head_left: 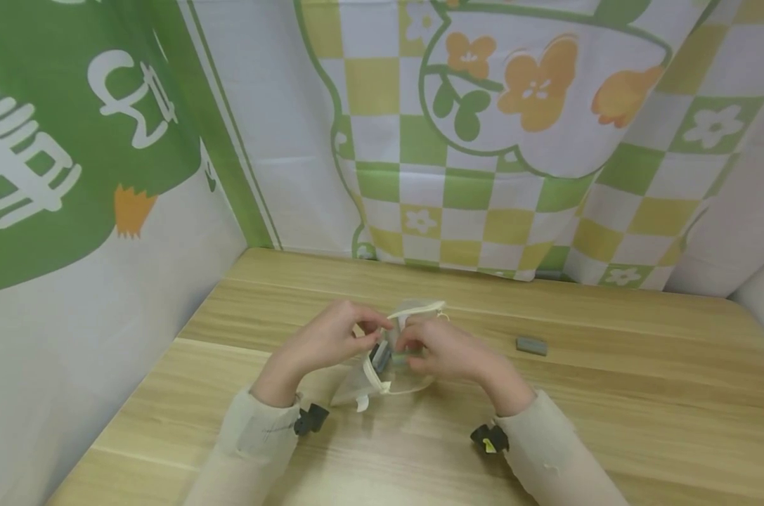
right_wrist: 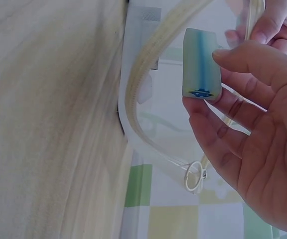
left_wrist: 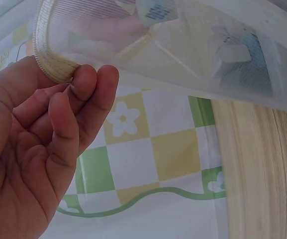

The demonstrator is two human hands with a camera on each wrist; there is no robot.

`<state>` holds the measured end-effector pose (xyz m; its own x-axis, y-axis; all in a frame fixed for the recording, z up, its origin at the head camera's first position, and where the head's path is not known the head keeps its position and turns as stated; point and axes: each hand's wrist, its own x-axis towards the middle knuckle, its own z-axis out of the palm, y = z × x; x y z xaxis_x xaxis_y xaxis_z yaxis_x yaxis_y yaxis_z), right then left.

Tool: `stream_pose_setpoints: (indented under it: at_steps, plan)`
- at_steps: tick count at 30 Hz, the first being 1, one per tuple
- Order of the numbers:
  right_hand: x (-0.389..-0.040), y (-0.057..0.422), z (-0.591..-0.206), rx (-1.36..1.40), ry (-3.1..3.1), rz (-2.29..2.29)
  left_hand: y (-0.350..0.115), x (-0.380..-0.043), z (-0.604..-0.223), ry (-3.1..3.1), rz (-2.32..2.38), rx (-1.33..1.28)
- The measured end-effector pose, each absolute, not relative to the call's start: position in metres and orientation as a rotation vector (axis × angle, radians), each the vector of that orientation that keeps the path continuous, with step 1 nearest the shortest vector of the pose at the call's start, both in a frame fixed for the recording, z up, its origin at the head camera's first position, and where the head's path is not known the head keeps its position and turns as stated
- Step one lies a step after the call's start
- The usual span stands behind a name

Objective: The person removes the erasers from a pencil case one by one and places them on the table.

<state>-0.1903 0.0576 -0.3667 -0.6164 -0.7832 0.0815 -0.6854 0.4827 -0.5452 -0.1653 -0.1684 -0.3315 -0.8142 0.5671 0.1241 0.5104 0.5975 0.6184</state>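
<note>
A see-through mesh pouch [head_left: 355, 385] with a cream zipper [left_wrist: 43, 40] is spread open at the middle of the table. My left hand [head_left: 331, 339] pinches its zippered edge between thumb and fingers. At the pouch's mouth, my right hand [head_left: 448, 349] holds a pale blue-green eraser [right_wrist: 200, 63] with a blue stripe, gripped by thumb and fingertips. Dark and grey blocks [head_left: 380, 356] show inside the pouch, partly hidden by its mesh and rim. A white ring [right_wrist: 195, 176] hangs at one zipper end.
A small grey block [head_left: 531, 346] lies on the wooden table [head_left: 641, 393], right of the pouch. Patterned curtains [head_left: 470, 211] hang along the table's back edge, and a white and green cloth [head_left: 147, 316] borders the left side.
</note>
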Motion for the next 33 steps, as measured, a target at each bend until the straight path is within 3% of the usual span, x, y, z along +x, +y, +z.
stream_pose_setpoints:
  at_steps: [33]
  plan:
    - [-0.182, 0.075, -0.357, -1.340, 2.560, -0.881, -0.168, -0.165, -0.330, 2.719, 1.018, 0.934]
